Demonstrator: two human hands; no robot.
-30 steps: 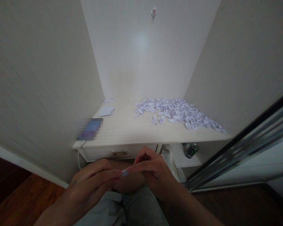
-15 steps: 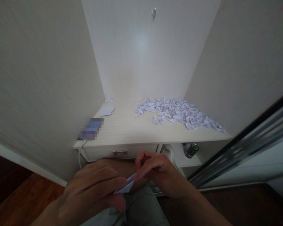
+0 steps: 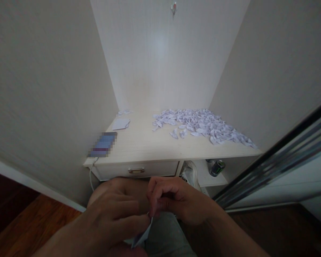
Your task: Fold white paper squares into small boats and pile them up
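Observation:
Above my lap, a small folded piece of white paper (image 3: 143,235) is pinched in my left hand (image 3: 115,221), between the fingers and the thumb below. My right hand (image 3: 171,198) is closed, its thumb and forefinger pinching the paper's upper tip. Fingers cover much of the paper, so its full shape is hidden. On the white desk (image 3: 139,146), a wide pile of small folded paper pieces (image 3: 198,123) spreads over the back right. A stack of flat paper sheets (image 3: 121,124) lies at the left.
A blurred-out phone (image 3: 103,144) with a white cable (image 3: 91,178) rests at the desk's left edge. Small paper bits (image 3: 125,112) lie in the back left corner. Below are a drawer (image 3: 136,170) and a shelf with a dark can (image 3: 217,168). Panels rise on both sides.
Both hands have come down and closer together with the paper. The paper has turned steeper, and more of it is covered by the fingers. The view has tilted slightly.

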